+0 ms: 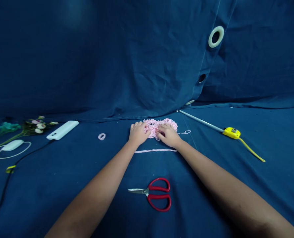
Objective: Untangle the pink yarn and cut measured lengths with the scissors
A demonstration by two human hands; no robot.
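Observation:
A small pink crocheted piece [159,125] lies on the blue cloth [211,178] in the middle of the view. My left hand [138,133] rests on its left edge with fingers curled, pinching the yarn. My right hand [168,135] covers its right front part, fingers bent and gripping the piece. A strand of pink yarn [155,151] runs straight across the cloth between my wrists, and a loose end [185,132] trails off to the right.
Red-handled scissors [154,194] lie shut near me. A yellow tape measure [232,133] and a long grey needle [201,121] are at the right. At the left are a white power bank [63,130], a small pink ring [102,136], artificial flowers [35,125] and cables.

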